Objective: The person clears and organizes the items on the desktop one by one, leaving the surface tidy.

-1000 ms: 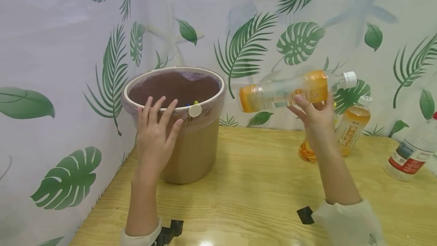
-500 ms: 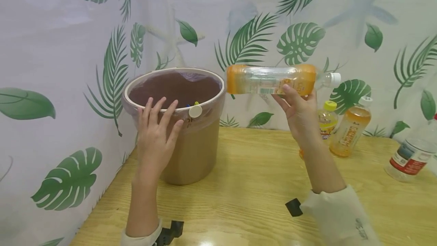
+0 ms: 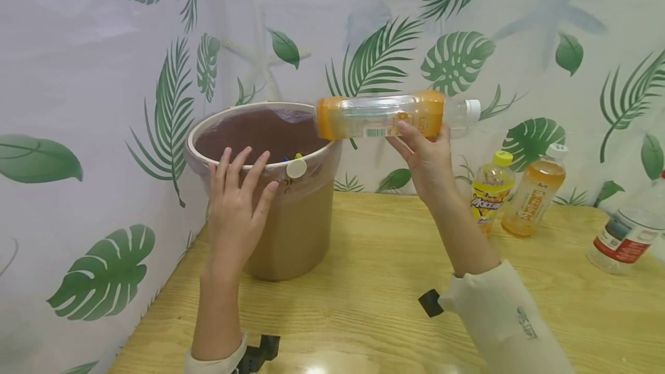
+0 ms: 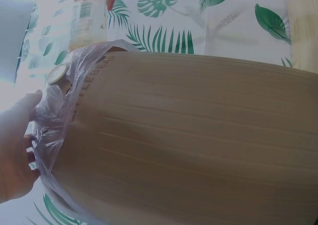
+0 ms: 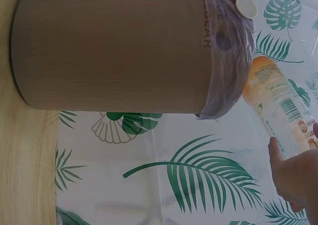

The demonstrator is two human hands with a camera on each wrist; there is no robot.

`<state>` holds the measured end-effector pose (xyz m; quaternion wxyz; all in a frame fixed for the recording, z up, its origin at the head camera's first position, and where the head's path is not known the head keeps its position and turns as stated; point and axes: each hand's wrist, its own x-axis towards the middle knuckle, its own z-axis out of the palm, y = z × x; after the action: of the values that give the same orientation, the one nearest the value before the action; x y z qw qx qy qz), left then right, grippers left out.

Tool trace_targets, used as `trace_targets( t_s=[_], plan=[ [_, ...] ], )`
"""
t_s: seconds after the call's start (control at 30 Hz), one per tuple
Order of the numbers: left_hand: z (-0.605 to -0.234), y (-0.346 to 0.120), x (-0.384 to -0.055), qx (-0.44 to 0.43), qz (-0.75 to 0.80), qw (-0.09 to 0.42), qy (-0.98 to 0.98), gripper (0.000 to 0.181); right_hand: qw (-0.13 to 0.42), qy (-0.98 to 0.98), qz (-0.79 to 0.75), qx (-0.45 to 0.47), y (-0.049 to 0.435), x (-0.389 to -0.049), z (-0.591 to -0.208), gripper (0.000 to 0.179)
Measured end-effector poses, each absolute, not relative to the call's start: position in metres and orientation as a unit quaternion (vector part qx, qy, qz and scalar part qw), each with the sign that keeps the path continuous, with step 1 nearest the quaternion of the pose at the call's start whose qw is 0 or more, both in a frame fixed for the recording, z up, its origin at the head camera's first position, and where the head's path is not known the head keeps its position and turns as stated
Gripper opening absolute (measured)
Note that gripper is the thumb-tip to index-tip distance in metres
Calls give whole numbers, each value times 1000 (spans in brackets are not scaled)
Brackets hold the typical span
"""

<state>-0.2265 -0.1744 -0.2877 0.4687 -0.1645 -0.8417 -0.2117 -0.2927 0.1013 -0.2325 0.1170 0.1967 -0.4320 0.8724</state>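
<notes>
My right hand [image 3: 433,157] grips a plastic drink bottle [image 3: 384,114] with orange bands and a white cap. The bottle lies nearly level, its base overlapping the right rim of the trash can [image 3: 283,229] in the head view. In the right wrist view the bottle [image 5: 280,106] slants, its base close to the bag-lined rim. The can is brown, with a cream rim and a thin plastic bag [image 4: 52,118] folded over it. Spread fingers of my left hand [image 3: 236,206] rest on the near rim. Small blue and yellow bits show just inside there.
A yellow-capped bottle [image 3: 490,189] and a white-capped orange bottle [image 3: 535,192] stand on the wooden table [image 3: 374,281] behind my right forearm. Farther right is a clear bottle with a red and white label [image 3: 626,235]. Leaf-patterned sheeting [image 3: 322,10] covers the walls behind and left.
My right hand has carried the bottle left and slightly up to the can's rim, and the bottle has turned from tilted to nearly level. The left hand has stayed on the rim.
</notes>
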Motion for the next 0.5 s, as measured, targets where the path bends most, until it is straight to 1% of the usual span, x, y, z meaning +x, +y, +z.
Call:
trace_targets(
  t_s=[0.17, 0.5],
  plan=[
    [-288, -175, -226, -163, -211, 466, -844, 56, 109, -449, 865, 194, 95, -298, -229, 64],
    [-287, -175, -227, -166, -210, 469, -842, 54, 103, -476, 855, 180, 78, -309, -221, 55]
  ],
)
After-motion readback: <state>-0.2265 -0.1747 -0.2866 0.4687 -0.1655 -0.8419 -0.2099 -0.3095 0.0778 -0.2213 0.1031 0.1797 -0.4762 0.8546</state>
